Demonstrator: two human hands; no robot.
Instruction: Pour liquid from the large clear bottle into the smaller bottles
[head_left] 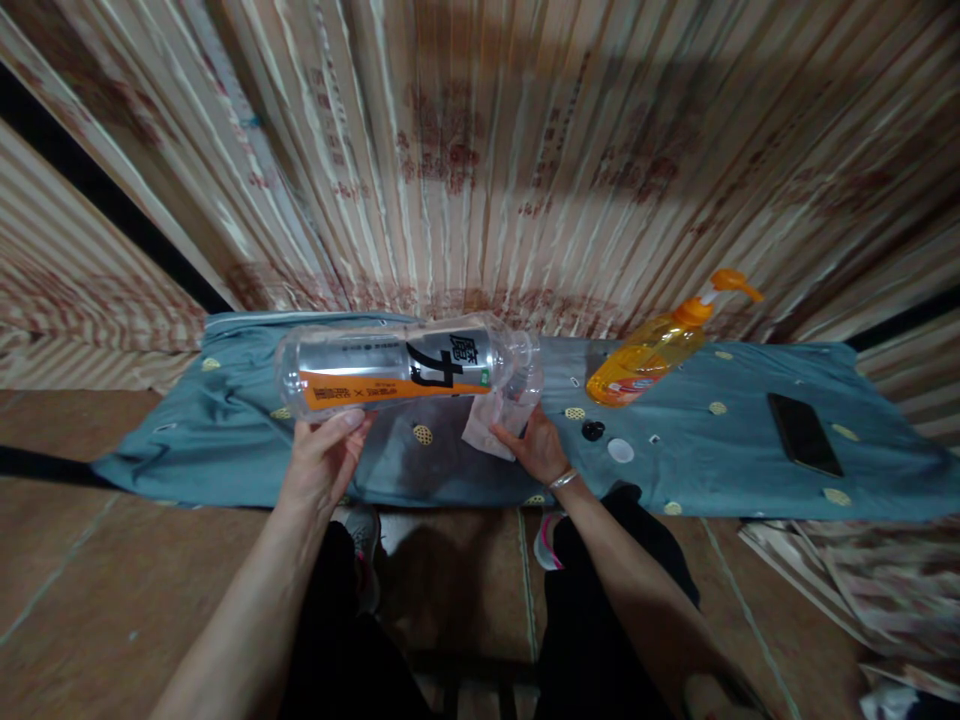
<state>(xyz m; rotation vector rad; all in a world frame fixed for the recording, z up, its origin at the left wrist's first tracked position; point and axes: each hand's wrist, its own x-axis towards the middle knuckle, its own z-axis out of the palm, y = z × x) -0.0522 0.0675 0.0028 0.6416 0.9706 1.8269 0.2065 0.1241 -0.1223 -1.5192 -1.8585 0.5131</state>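
Bare forearms (240, 590) are closest in the head view, coming up from the lower edge over dark trousers (592, 620). They lead to a big clear plastic bottle (397, 370) lying on its side just left of centre frame, above the desk (405, 475) with its teal cover. Left hand (328, 455) has its grip around the bottle's lower edge near the left end, thumb in front. Right hand (541, 447) is pinching a pale cloth (491, 428) below the bottle's right end; can't really tell if the cloth is pressing on the plastic or just hanging in front of it.

Progress-wise, looks mid-job to me. Both things are picked up, and the silver-and-orange label (352, 365) is on the bottle. Neither bottle nor cloth is put down yet, so I wouldn't call it finished. Can't see whether the plastic is wet or dirty, so no clue how much is left.

Over in the right half there's an orange pump bottle (637, 365) tipped-looking from this angle, with a small black piece (593, 430) and a white disc (620, 451) lying loose in front of it. Phone (805, 433) sits farther right, well apart from both hands.
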